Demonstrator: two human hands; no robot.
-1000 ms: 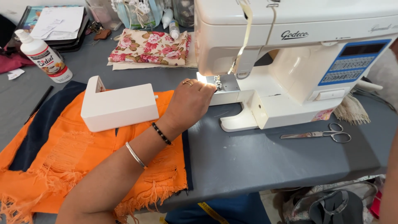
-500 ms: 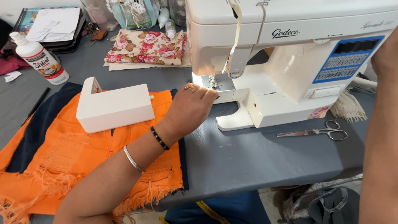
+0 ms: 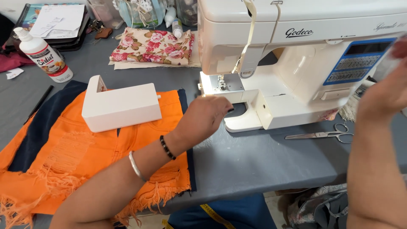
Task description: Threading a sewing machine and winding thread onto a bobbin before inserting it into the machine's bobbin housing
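My left hand (image 3: pixel 205 116) rests at the free arm of the white sewing machine (image 3: pixel 296 63) in the middle of the frame, fingers curled loosely by the lit needle plate (image 3: pixel 222 82), grasping nothing that I can see. My right hand (image 3: pixel 388 91), at the right edge near the blue control panel, is blurred; I cannot tell whether it holds anything. The machine's detachable white extension box (image 3: pixel 121 106) lies off, on the orange frayed shorts (image 3: pixel 85 157) at left. I judge the setup half done: no fabric sits under the needle yet. Scissors (image 3: pixel 322 135) lie on the desk (image 3: pixel 254 161).
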